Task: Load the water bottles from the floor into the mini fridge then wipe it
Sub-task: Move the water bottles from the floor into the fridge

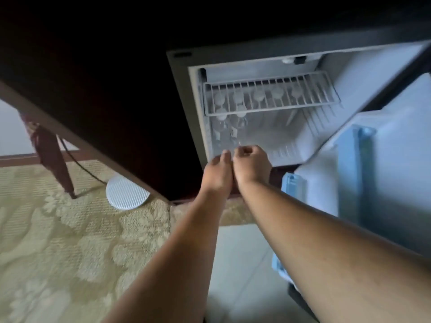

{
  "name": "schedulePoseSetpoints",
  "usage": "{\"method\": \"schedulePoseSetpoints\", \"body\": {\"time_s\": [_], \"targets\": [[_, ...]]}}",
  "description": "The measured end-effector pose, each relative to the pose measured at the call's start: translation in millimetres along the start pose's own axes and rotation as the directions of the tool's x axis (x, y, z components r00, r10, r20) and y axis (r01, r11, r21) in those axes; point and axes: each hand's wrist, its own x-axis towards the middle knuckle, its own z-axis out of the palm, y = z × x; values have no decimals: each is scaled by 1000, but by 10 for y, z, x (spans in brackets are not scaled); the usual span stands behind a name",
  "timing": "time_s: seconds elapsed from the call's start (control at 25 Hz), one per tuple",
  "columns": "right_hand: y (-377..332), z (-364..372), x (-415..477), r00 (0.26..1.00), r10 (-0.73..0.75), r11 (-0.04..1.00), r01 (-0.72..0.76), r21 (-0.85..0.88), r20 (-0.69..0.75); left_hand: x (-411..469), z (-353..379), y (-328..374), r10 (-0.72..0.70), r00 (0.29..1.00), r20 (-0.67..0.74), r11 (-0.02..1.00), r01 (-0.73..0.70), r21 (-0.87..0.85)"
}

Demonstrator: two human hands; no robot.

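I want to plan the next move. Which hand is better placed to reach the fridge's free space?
Probably the right hand: it sits nearer the free space on the fridge floor; the bottles stand beyond the left hand.

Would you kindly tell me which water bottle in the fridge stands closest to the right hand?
The right one of the two front bottles, just beyond the right hand; its neighbour stands further left, the other five at the back.
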Motion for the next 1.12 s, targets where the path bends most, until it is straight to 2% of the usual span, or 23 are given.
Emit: {"method": "schedulePoseSetpoints", "body": {"time_s": [0.08,0.2,0.32,0.44,0.52,0.6,0.64,0.72,0.8,0.92,1.12], "targets": [[-293,-273,-470,998,15,1000,-16,22,57,-564,-223,333,-66,998,-14,988,63,-141],[-634,-795,-1122,989,-84,996,83,19,121,-1428,-456,849,-110,994,29,962,114,-248],[-900,-1538,-1621,971,-168,986,168,14,167,-2192,-455,1254,-160,985,68,981,166,-101],[-976,-2323,-1832,980,-190,982,190,5,60,-2711,-185,1515,-198,977,75,978,202,-51],[-869,-2797,-1852,981,-194,981,194,-6,-22,-2974,88,1683,-168,981,99,986,169,-10],[-660,-3142,-1812,989,-135,990,133,-38,-65,-3112,345,1734,-46,994,94,986,30,161],[-535,-3254,-1783,998,-52,998,50,-45,-47,-3138,449,1686,28,994,109,959,-58,277],[-325,-3312,-1711,984,162,987,-162,-2,70,-3152,604,1544,98,978,184,851,-178,494],[-266,-3171,-1685,940,267,959,-282,41,214,-3127,631,1387,113,972,205,758,-218,615],[-306,-2870,-1674,909,308,934,-345,94,282,-3020,509,1241,224,951,211,663,-308,683],[-464,-2559,-1630,894,368,900,-412,142,256,-2772,235,1224,314,927,205,596,-360,717]]}}
